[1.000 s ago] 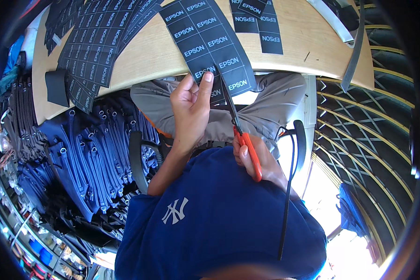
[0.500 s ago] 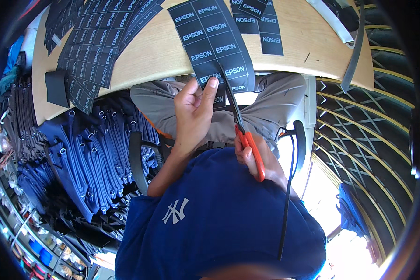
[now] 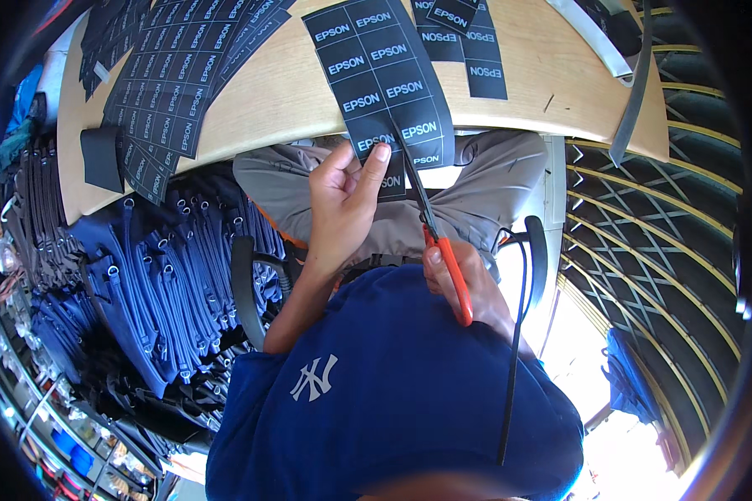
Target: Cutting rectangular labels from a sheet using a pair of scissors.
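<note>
My left hand pinches the near edge of a black sheet of printed labels, thumb on top. The sheet lies partly on the table and overhangs its front edge above my lap. In my right hand is a pair of scissors with orange-red handles. Their dark blades point away from me and sit in a lengthwise cut between the two label columns, to the right of my left thumb. The fingers behind the handles are partly hidden.
On the wooden table, more label sheets lie at the left and smaller label pieces at the back right. A dark strip hangs over the right edge. Bundles of blue straps hang at the left. Chair armrests flank me.
The scissor blades have closed together somewhat and the handles have drawn closer. My left hand and the sheet's near left corner have shifted very slightly left.
</note>
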Available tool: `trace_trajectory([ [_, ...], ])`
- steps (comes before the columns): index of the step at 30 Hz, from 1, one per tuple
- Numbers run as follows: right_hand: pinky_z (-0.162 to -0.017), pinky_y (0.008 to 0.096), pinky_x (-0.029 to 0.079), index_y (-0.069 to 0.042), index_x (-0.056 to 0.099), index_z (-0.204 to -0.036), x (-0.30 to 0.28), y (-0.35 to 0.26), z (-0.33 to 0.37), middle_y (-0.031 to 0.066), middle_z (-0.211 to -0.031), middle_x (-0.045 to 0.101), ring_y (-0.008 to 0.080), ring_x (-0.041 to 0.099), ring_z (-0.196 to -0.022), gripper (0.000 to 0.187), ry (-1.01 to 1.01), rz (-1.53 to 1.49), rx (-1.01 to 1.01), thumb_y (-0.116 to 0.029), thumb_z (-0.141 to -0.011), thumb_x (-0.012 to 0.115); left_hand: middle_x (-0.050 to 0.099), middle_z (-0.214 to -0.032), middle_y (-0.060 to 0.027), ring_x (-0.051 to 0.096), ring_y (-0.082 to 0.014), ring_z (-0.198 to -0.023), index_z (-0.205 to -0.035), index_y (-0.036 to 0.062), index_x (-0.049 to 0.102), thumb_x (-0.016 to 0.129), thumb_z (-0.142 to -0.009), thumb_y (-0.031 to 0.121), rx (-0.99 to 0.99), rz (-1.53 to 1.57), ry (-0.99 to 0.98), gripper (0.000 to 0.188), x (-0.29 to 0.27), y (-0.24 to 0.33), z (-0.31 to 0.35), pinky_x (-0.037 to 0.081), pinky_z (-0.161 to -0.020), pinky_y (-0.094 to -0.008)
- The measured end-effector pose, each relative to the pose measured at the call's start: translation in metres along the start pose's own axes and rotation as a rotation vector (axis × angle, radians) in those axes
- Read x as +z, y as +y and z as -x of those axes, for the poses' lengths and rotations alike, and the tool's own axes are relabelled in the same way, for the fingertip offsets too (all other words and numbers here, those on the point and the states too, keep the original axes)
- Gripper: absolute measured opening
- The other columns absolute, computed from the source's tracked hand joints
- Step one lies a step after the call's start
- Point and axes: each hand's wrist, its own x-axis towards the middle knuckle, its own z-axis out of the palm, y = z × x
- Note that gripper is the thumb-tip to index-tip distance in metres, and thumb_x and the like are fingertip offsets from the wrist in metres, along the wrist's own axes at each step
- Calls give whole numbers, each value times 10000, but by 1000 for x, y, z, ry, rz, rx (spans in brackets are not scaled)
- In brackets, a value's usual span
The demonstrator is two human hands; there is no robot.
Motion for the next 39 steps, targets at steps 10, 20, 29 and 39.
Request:
trace_trajectory([
  [10, -438, 308, 298, 4, 514, -704, 0, 3, 5, -2, -483, 386, 84, 360, -458, 400, 12, 1, 28, -317, -941, 488, 587, -814, 12, 448, 6, -695, -982, -10, 594, 541, -931, 161, -152, 8, 51, 186, -5, 8, -6, 361, -592, -162],
  [20, -508, 318, 338, -12, 446, -723, -5, 19, 10, 46, -621, 427, 138, 413, -559, 705, -96, 13, -169, -714, -783, 438, 613, -812, -4, 523, -19, -645, -1002, 1, 596, 527, -933, 141, 72, 34, 84, 171, 8, -7, -5, 434, -569, -181],
  [29, -527, 311, 347, -10, 440, -727, -5, 22, 6, 62, -649, 442, 158, 431, -582, 778, -97, 12, -173, -786, -743, 388, 450, -586, 96, 293, 43, -487, -873, 20, 595, 598, -891, 114, 90, 0, 169, 96, 19, -3, 1, 184, -414, -169],
  [39, -548, 325, 346, -12, 446, -718, -5, 26, 3, 69, -650, 435, 172, 429, -594, 698, -70, -29, -197, -700, -820, 389, 475, -612, 93, 297, 48, -506, -874, 25, 592, 586, -896, 102, 54, -2, 117, 80, 24, -2, 5, 192, -428, -166],
])
